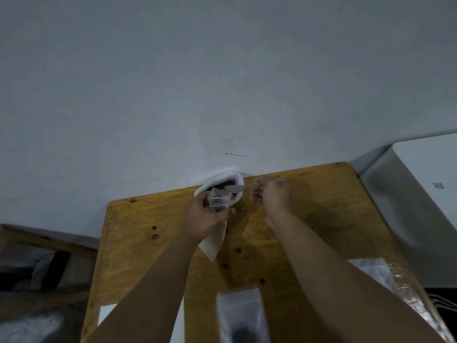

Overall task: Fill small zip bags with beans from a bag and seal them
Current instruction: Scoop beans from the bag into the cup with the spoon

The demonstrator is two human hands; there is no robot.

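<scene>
Yellow-brown table [309,219], white bag [217,178]

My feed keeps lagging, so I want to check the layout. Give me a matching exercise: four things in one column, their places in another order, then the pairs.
Things
1. small zip bag
2. spoon
3. white bean bag
4. flat zip bag

Places
A. at the far edge of the table, mouth open
B. held by the right hand
C. lying near the front edge, between the forearms
D. held by the left hand

Pairs: 1-D, 2-B, 3-A, 4-C
</scene>
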